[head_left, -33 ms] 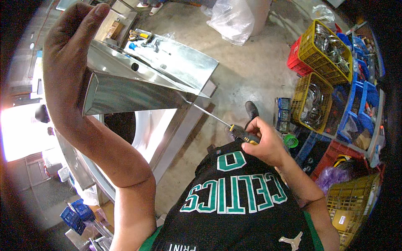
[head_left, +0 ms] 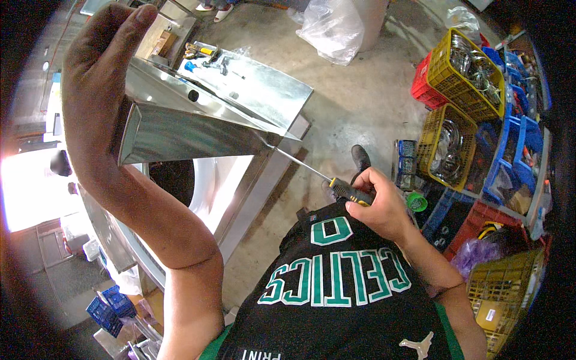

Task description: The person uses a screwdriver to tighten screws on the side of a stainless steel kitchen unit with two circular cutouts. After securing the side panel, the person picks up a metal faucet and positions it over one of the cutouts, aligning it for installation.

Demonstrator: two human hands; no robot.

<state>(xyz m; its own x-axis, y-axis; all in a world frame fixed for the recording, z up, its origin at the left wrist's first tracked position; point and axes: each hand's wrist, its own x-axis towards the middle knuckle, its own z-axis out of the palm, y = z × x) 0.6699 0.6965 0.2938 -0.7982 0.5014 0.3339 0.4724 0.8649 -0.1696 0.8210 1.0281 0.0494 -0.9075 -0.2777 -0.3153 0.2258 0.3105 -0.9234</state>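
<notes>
My right hand (head_left: 384,204) is closed around the black and yellow handle of a screwdriver (head_left: 306,170). Its thin shaft slants up to the left, and the tip meets the corner of a shiny sheet-metal casing (head_left: 198,135). At the far left, my left hand (head_left: 99,66) bends over the other end of this casing, with the wrist against its edge. The left fingers look curled, though most of them are hidden behind the hand. Beneath the casing shows a large round dark opening (head_left: 171,186) in a pale metal body.
A metal sheet (head_left: 273,96) beyond the casing carries several hand tools (head_left: 207,54). On the right stand yellow crates (head_left: 447,150) with metal rings and parts, a red crate (head_left: 423,84) and blue bins (head_left: 510,150). A plastic-wrapped bundle (head_left: 336,30) lies on the floor ahead.
My right hand has shifted very slightly on the screwdriver handle. The left hand and the casing stay where they were.
</notes>
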